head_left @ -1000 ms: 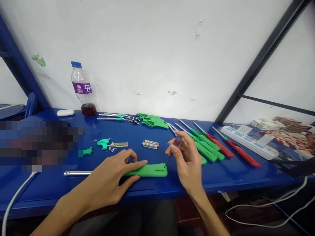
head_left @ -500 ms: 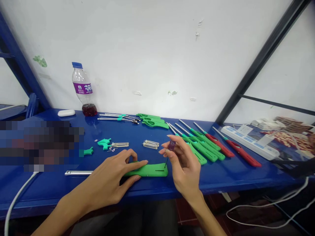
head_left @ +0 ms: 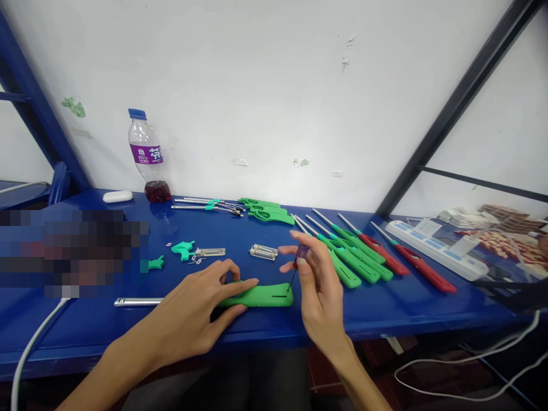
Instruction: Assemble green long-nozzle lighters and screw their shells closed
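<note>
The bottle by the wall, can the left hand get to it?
Probably, but not freely: the left hand is holding the green lighter. Only small parts lie low between it and the bottle.

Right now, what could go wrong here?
1. The screwdriver tip sits at the end of the green lighter body; it could slip toward the left hand pinning the body.
2. The right hand pinches the handle with fingertips only, so the tool may tilt.
3. The body lies near the table edge and could slide off.
</note>
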The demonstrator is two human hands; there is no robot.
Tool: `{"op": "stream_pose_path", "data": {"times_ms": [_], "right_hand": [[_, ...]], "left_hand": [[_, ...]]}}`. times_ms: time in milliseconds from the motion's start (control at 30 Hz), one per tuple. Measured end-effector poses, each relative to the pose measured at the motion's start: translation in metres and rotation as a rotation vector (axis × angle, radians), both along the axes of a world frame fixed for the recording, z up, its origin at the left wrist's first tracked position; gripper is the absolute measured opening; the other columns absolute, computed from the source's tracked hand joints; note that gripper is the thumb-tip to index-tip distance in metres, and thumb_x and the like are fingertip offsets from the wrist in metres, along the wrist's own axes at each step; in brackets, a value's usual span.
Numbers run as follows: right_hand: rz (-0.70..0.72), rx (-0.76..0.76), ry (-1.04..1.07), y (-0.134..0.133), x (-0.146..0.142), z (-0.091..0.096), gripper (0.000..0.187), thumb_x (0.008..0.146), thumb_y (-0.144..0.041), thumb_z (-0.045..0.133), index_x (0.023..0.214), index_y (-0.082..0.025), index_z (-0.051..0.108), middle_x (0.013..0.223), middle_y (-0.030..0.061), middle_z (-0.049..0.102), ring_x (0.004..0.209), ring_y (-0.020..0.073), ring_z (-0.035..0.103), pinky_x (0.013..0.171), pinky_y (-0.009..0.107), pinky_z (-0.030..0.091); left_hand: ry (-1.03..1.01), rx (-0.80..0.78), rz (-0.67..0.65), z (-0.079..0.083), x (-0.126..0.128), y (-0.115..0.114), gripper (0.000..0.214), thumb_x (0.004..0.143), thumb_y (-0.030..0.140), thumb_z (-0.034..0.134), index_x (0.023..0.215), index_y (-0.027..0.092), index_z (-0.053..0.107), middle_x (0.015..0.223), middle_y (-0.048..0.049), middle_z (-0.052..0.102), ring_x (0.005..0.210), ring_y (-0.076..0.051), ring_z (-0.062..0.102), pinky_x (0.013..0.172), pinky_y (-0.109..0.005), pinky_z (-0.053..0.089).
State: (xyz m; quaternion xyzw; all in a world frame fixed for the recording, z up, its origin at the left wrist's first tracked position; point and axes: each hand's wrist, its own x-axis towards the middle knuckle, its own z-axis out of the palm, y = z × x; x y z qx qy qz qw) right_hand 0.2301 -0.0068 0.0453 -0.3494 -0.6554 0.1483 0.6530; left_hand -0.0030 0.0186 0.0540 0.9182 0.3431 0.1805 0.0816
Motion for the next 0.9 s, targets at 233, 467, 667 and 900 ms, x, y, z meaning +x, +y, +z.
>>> {"op": "stream_pose_path", "data": {"times_ms": [233, 467, 667, 900], "right_hand": [[-0.082, 0.054, 0.041, 0.0024, -0.0020, -0.0081, 0.030, 0.100, -0.016, 0.067, 0.125, -0.033, 0.066, 0.099, 0.0009, 0.059, 0.080, 0.0163, 0.062, 0.067, 0.032, 0.059], [-0.037, 0.031, 0.031, -0.0016, -0.0013, -0.0021, 0.029, 0.110, -0.023, 0.049, 0.133, -0.031, 0.065, 0.114, 0.0066, 0.064, 0.092, 0.0199, 0.071, 0.068, 0.034, 0.062], [-0.071, 0.069, 0.043, 0.0017, -0.0014, -0.0065, 0.030, 0.104, -0.017, 0.061, 0.130, -0.030, 0.068, 0.102, 0.0041, 0.072, 0.088, 0.0202, 0.073, 0.072, 0.035, 0.064], [-0.157, 0.058, -0.030, -0.0007, 0.0019, -0.0045, 0.025, 0.105, -0.027, 0.060, 0.129, -0.031, 0.069, 0.099, 0.0035, 0.065, 0.079, 0.0187, 0.065, 0.070, 0.037, 0.060]], "left_hand": [[0.020, -0.009, 0.007, 0.0028, 0.0014, -0.0018, 0.042, 0.107, 0.031, 0.052, 0.147, 0.034, 0.062, 0.120, -0.0076, 0.062, 0.098, -0.024, 0.067, 0.082, -0.034, 0.055], [-0.008, 0.002, 0.007, 0.0032, 0.0019, -0.0018, 0.040, 0.106, 0.031, 0.053, 0.144, 0.033, 0.065, 0.120, -0.0078, 0.063, 0.097, -0.024, 0.068, 0.082, -0.033, 0.055], [0.012, 0.002, 0.019, 0.0031, 0.0020, -0.0022, 0.041, 0.106, 0.031, 0.053, 0.146, 0.033, 0.063, 0.120, -0.0077, 0.062, 0.098, -0.024, 0.067, 0.082, -0.035, 0.056], [-0.022, 0.017, 0.011, -0.0012, 0.0014, -0.0004, 0.042, 0.105, 0.028, 0.054, 0.145, 0.034, 0.063, 0.119, -0.0073, 0.062, 0.098, -0.024, 0.068, 0.085, -0.036, 0.056]]}}
